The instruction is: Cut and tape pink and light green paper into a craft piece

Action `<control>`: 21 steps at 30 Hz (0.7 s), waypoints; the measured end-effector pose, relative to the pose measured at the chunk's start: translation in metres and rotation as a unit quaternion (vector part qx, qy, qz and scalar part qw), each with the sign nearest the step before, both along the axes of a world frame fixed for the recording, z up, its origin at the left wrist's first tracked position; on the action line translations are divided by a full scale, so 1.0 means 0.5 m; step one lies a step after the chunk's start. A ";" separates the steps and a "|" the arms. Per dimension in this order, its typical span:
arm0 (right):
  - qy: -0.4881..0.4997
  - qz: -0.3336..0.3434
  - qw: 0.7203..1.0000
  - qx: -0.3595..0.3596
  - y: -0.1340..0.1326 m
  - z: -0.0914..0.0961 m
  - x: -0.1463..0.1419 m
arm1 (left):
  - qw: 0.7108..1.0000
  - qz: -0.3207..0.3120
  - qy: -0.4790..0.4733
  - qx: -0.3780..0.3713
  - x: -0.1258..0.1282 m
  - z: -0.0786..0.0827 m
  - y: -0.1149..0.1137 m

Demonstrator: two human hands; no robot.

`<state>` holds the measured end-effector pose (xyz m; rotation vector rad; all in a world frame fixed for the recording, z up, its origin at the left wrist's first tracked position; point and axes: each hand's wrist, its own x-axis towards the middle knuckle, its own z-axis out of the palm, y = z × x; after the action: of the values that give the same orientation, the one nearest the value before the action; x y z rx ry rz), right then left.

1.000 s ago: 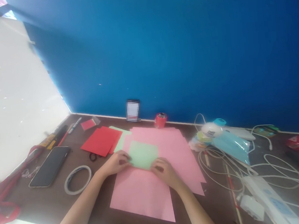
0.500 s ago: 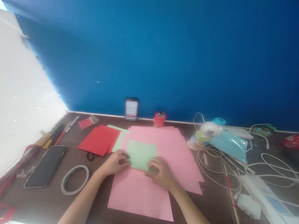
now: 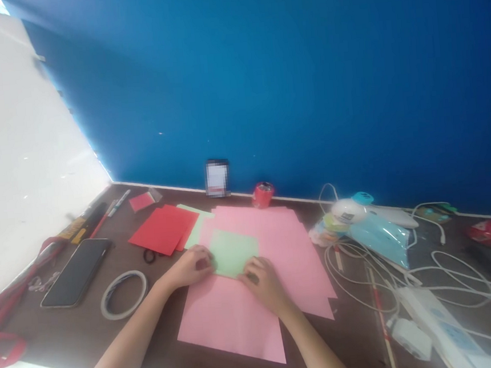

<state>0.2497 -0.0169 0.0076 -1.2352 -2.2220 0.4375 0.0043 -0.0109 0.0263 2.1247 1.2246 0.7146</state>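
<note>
A small light green sheet of paper (image 3: 235,251) lies over pink sheets of paper (image 3: 236,322) in front of me. My left hand (image 3: 194,264) is at its left near corner, fingers curled and pinched on the paper's edge. At the right near corner, my right hand (image 3: 262,281) has its fingers bent inward on the paper in the same way. The near edge between the hands looks slightly raised or folded; blur hides the detail. Red sheets (image 3: 159,231) and another green sheet (image 3: 197,225) lie beyond my left hand.
A phone (image 3: 76,273), a roll of tape (image 3: 103,302) and scissors handles (image 3: 149,256) are on the left. A red cup-like holder (image 3: 263,195) stands by the blue wall (image 3: 263,91). White cables, a power strip (image 3: 438,322) and a blue packet (image 3: 381,238) crowd the right side.
My right hand's fingers have shifted very slightly at the green paper's near edge. My left hand stays in place, and the whole view has moved a little.
</note>
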 end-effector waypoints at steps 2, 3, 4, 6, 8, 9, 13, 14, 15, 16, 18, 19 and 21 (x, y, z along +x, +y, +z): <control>-0.003 -0.006 1.000 -0.011 -0.001 -0.001 -0.001 | 1.000 -0.003 -0.001 0.002 -0.001 0.000 -0.001; -0.005 -0.009 1.000 -0.016 -0.002 -0.001 -0.001 | 1.000 -0.004 -0.002 0.003 -0.001 -0.001 -0.001; -0.005 -0.011 1.000 -0.019 -0.002 -0.002 -0.001 | 1.000 -0.006 -0.002 0.004 -0.001 -0.002 0.000; -0.004 -0.012 1.000 -0.021 -0.003 -0.003 -0.002 | 1.000 -0.005 -0.001 0.007 -0.002 -0.005 0.000; -0.004 -0.010 1.000 -0.022 -0.003 -0.003 -0.003 | 1.000 -0.004 0.001 0.013 -0.002 -0.008 0.001; -0.005 -0.009 1.000 -0.024 -0.003 -0.003 -0.003 | 1.000 -0.010 0.004 0.018 -0.001 -0.009 0.001; -0.010 -0.012 0.999 -0.032 -0.004 0.001 -0.005 | 0.996 -0.055 0.033 0.057 0.007 -0.007 -0.004; -0.011 -0.014 0.999 -0.034 -0.004 0.003 -0.006 | 0.995 -0.063 0.047 0.068 0.010 -0.005 -0.006; -0.012 -0.016 0.999 -0.035 -0.005 0.004 -0.006 | 0.993 -0.068 0.061 0.080 0.013 -0.004 -0.009; -0.014 -0.017 0.999 -0.036 -0.005 0.005 -0.007 | 0.990 -0.073 0.076 0.091 0.016 -0.004 -0.011; -0.018 -0.017 0.999 -0.037 -0.005 0.007 -0.007 | 0.985 -0.087 0.099 0.113 0.022 -0.007 -0.013; -0.020 -0.016 0.999 -0.037 -0.005 0.008 -0.007 | 0.982 -0.092 0.108 0.125 0.024 -0.009 -0.014; -0.027 -0.015 0.999 -0.033 -0.004 0.008 -0.007 | 0.975 -0.094 0.128 0.156 0.027 -0.016 -0.013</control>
<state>0.2463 -0.0192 0.0116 -1.3269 -2.2469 0.4752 0.0177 -0.0174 0.0181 2.6195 1.0725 0.5946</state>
